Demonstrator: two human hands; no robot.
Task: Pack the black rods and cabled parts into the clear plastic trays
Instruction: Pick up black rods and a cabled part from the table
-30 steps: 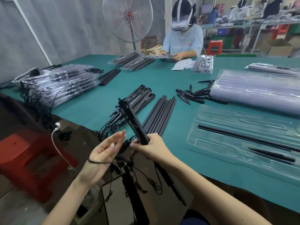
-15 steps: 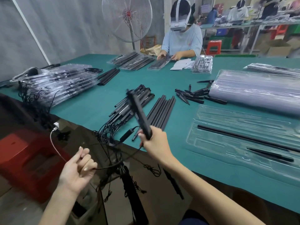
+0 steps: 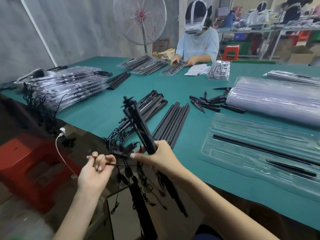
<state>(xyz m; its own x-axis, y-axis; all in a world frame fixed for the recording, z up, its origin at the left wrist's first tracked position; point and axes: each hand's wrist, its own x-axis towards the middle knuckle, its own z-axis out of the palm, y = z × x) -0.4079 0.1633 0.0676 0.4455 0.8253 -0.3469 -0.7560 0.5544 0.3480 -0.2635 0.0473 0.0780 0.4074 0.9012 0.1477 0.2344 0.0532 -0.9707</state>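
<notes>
My right hand point(image 3: 158, 155) grips the lower end of a black cabled part point(image 3: 138, 125), held upright and tilted away over the table's near edge. My left hand point(image 3: 97, 168) pinches its thin black cable point(image 3: 116, 164), pulled taut between the hands. More cabled parts point(image 3: 147, 104) lie in a heap behind, with tangled cables point(image 3: 114, 141) spilling off the edge. A row of plain black rods point(image 3: 173, 122) lies beside them. The clear plastic tray point(image 3: 242, 129) at right holds one long rod point(image 3: 259, 148) and a short pointed piece point(image 3: 290, 168).
Short black pointed pieces point(image 3: 209, 102) lie near a stack of empty trays point(image 3: 277, 99). Packed trays point(image 3: 69, 87) are piled at left. A person point(image 3: 197, 44) works across the green table point(image 3: 97, 111). A red stool point(image 3: 29, 168) and a fan point(image 3: 140, 19) stand left.
My left hand, which had swung out left and low with the cable, has come back up close to my right hand. The cabled part stays raised in my right hand.
</notes>
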